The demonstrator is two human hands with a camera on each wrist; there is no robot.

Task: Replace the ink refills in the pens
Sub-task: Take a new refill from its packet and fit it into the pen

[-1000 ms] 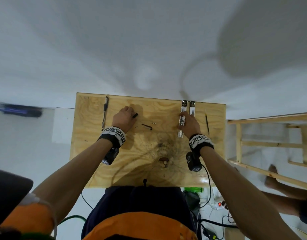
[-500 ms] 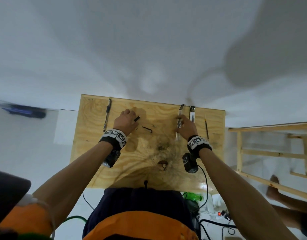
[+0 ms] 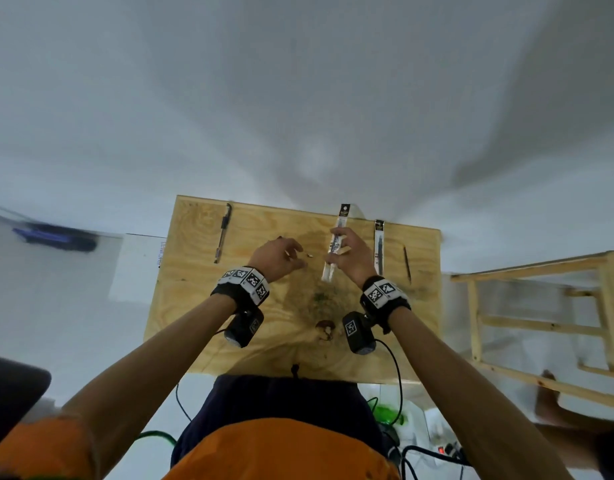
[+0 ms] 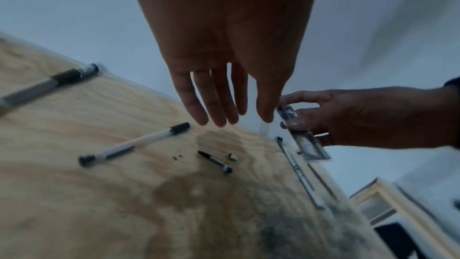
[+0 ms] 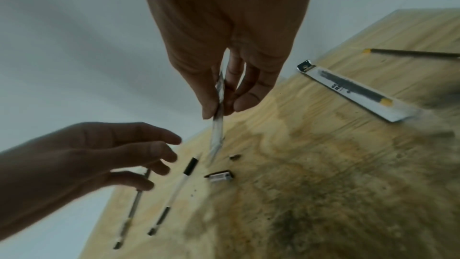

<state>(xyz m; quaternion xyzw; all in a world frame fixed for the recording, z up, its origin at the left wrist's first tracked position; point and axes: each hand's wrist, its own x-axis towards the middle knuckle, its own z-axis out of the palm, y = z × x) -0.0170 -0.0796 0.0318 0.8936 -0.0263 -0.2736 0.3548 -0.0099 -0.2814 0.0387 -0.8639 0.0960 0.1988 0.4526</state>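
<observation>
So you had the refill packet pinched in your right hand above the table, left hand loose and empty beside it, mid-unpacking; next you needed both hands to tear it open.

A bare makeshift work room is shown: a stained raw plywood bench set against plain white walls, an unfinished wooden frame beside it, cables and a power strip seen on the pale floor. No clear home or office furnishings are visible.
</observation>
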